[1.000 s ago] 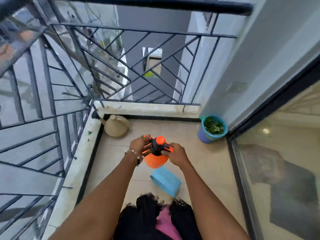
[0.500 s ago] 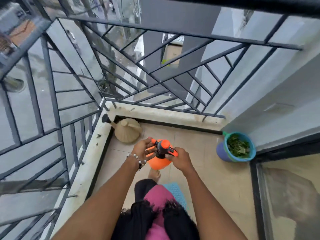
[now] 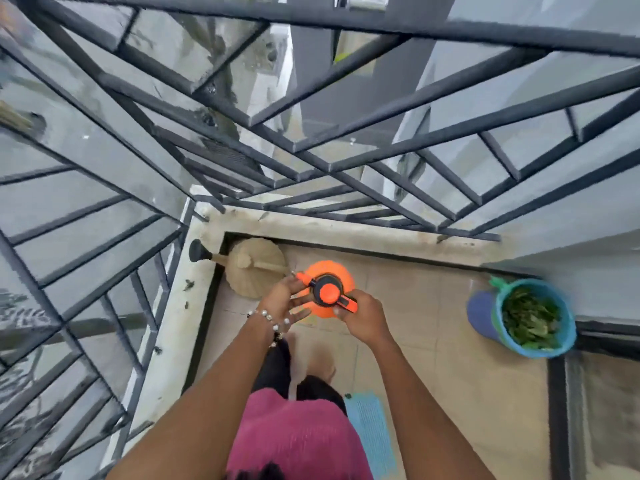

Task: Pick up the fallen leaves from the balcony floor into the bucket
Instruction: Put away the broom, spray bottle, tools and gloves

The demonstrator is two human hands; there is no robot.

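Observation:
An orange spray bottle (image 3: 329,273) with a black and orange pump top hangs in front of me above the balcony floor. My left hand (image 3: 284,299) holds the bottle at its nozzle side, fingers partly spread. My right hand (image 3: 362,318) grips the trigger handle. The blue bucket (image 3: 564,329) stands against the wall at the right, filled with green leaves (image 3: 528,318). A few small leaf bits lie on the pale ledge (image 3: 173,323) at the left.
A beige watering can (image 3: 252,268) sits in the far left corner. A light blue mat (image 3: 370,431) lies by my feet. Dark metal railings (image 3: 311,143) enclose the front and left. A glass door frame (image 3: 557,410) runs along the right.
The view has tilted down and moved closer to the railing. The spray bottle and both hands now appear from above, nearer the watering can. The bucket stays by the wall.

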